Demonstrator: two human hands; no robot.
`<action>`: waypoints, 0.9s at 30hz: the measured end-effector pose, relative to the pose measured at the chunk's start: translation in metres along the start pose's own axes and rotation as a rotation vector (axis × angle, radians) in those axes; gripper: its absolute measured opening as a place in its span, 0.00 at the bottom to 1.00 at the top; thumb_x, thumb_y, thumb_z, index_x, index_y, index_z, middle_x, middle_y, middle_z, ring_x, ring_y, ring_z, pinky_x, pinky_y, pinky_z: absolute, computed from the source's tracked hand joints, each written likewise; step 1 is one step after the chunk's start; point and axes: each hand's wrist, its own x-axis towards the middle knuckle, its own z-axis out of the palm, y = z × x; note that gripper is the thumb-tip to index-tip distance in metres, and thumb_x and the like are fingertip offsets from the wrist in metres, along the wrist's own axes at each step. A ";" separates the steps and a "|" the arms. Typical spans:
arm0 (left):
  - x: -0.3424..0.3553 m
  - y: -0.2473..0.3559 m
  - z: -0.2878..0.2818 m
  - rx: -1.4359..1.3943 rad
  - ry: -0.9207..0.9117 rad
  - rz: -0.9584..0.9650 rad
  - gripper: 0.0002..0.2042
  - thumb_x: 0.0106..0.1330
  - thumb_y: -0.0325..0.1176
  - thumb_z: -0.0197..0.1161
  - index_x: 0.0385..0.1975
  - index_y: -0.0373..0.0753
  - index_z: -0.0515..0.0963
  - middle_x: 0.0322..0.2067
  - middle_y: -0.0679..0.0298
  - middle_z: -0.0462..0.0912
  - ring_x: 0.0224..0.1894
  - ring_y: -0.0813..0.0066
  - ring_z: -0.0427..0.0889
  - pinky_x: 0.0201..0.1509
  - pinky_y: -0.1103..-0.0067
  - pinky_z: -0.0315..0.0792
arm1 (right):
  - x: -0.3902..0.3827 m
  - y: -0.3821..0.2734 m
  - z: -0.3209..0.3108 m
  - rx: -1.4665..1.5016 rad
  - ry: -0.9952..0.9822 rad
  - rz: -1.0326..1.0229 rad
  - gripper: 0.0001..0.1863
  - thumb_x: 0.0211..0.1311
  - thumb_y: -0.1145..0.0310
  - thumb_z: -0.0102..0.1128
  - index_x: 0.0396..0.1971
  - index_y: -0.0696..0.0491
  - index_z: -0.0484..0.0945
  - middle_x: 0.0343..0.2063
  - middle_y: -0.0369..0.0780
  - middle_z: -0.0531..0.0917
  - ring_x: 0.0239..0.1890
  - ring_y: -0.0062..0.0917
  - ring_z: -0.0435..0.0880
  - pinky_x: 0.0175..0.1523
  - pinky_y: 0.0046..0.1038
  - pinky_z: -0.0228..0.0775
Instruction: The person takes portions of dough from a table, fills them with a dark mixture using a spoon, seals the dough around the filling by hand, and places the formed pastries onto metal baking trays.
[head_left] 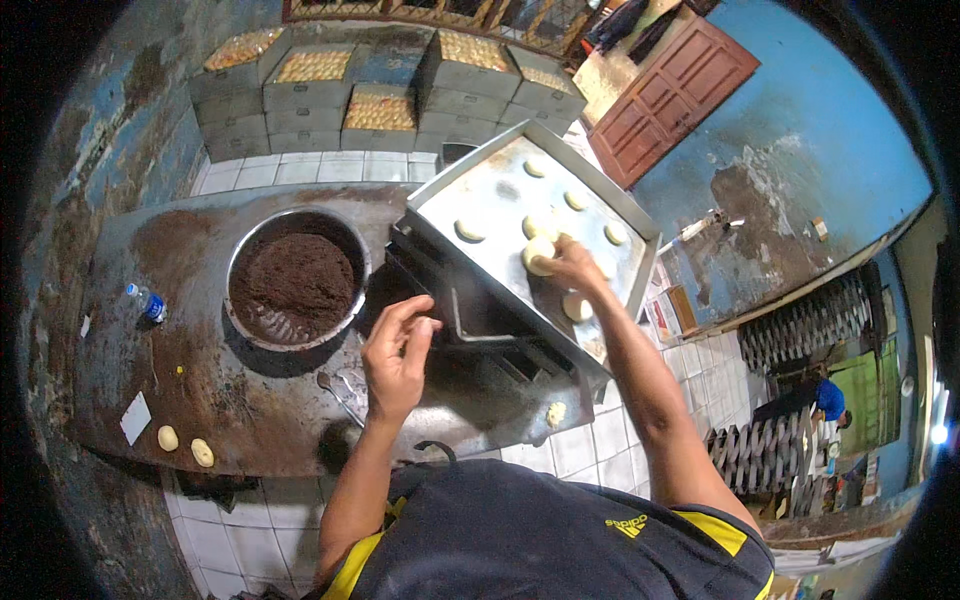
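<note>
My right hand (574, 264) reaches over a square metal baking tray (497, 180) and has its fingers closed on a pale round dough ball (537, 251). Several more pale dough pieces lie spread on the tray, among them one near the right wrist (577, 306) and one by the left rim (469, 230). My left hand (398, 358) hangs in the air between the tray and a metal bowl, fingers loosely bent and apart, nothing in them. The bowl (362, 250) holds a dark brown crumbly filling (298, 280).
On the worn metal table (260, 420) are a spoon (342, 396), two dough pieces (186, 446), a small bottle (148, 303) and a dough scrap (556, 413). The tray rests tilted on other dark trays. Stacked metal boxes (302, 118) with filled tops stand beyond. A person (832, 400) is far right.
</note>
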 end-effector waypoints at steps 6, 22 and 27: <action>-0.057 -0.006 0.108 -0.237 -0.019 -0.105 0.19 0.76 0.31 0.57 0.63 0.30 0.69 0.58 0.54 0.75 0.61 0.65 0.77 0.63 0.72 0.74 | -0.157 -0.044 -0.042 0.532 0.271 -0.109 0.16 0.55 0.66 0.68 0.36 0.61 0.77 0.24 0.41 0.83 0.26 0.27 0.81 0.33 0.31 0.74; -0.189 -0.008 0.105 0.054 -0.115 -0.402 0.22 0.75 0.52 0.58 0.28 0.37 0.76 0.25 0.71 0.73 0.32 0.86 0.68 0.35 0.81 0.66 | -0.368 -0.042 0.073 1.461 -0.151 -0.039 0.16 0.66 0.71 0.68 0.51 0.59 0.81 0.41 0.35 0.85 0.43 0.15 0.80 0.48 0.23 0.74; -0.229 -0.063 0.001 -0.004 0.192 -0.683 0.27 0.76 0.53 0.53 0.64 0.40 0.68 0.46 0.64 0.81 0.45 0.73 0.78 0.48 0.76 0.73 | -0.357 -0.095 0.109 1.042 0.131 -0.109 0.14 0.65 0.71 0.66 0.49 0.56 0.81 0.43 0.44 0.87 0.43 0.30 0.86 0.53 0.29 0.77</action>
